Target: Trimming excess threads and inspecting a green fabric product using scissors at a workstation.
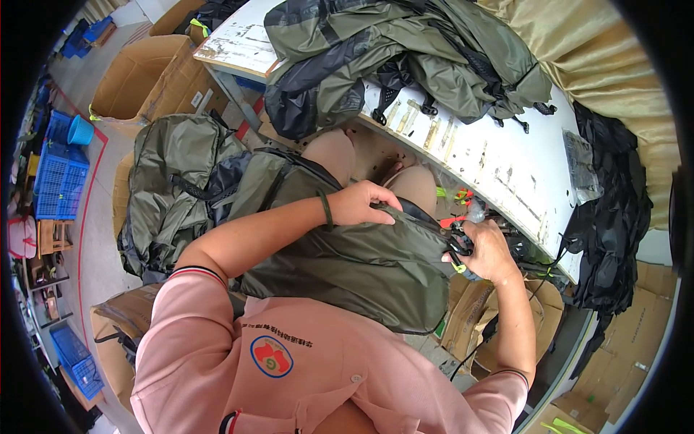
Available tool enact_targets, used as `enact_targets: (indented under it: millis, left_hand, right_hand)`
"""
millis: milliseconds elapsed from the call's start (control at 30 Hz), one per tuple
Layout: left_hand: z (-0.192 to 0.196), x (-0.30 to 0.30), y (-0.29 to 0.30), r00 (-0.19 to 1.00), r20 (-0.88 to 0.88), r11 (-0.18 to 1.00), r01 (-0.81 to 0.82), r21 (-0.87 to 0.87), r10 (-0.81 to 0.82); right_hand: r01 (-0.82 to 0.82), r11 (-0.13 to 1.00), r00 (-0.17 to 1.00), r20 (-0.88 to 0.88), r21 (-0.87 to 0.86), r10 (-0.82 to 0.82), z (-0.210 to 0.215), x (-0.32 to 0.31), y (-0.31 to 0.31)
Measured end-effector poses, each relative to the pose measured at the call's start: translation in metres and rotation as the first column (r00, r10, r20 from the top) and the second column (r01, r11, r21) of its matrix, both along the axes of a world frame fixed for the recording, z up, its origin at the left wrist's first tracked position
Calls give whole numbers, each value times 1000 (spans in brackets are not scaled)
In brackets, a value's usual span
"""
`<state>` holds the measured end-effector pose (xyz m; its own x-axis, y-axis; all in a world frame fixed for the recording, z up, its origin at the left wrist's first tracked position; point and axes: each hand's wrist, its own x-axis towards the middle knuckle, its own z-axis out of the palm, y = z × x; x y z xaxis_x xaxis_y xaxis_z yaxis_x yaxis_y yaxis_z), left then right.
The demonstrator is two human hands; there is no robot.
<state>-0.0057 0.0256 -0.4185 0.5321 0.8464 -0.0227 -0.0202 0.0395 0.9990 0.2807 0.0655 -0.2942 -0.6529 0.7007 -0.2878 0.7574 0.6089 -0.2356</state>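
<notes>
Beyond your fingers stood one white table point(506, 173) bearing one olive-and-black heap point(448, 58). One olive bag point(347, 267) lay directly under your left hand point(350, 205), whose thumb and fingers pinched its edge, while your right hand point(488, 249) gripped one black object point(458, 239), too unclear to name, at the bag's right edge.

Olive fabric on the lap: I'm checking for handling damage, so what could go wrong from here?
The black item in the right hand sits at the edge of the olive fabric and might snag it. The fabric drapes across the lap, so it could slide. The fabric pile overhangs the white table and might slip down.
</notes>
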Motion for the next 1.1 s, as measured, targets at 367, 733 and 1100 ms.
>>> enact_targets:
  millis: [367, 733, 1100]
  left_hand:
    - [3, 1, -2, 1000, 7, 1000, -10, -29, 11]
    - [2, 3, -3, 1000, 27, 999, 13, -39, -12]
    - [-1, 4, -5, 998, 61, 999, -27, -32, 29]
  right_hand:
    - [10, 1000, 1000, 0, 22, -10, -7, 3, -5]
    - [-6, 1000, 1000, -12, 26, 6, -3, -5, -10]
    - [-17, 997, 998, -53, 71, 21, -14, -6, -14]
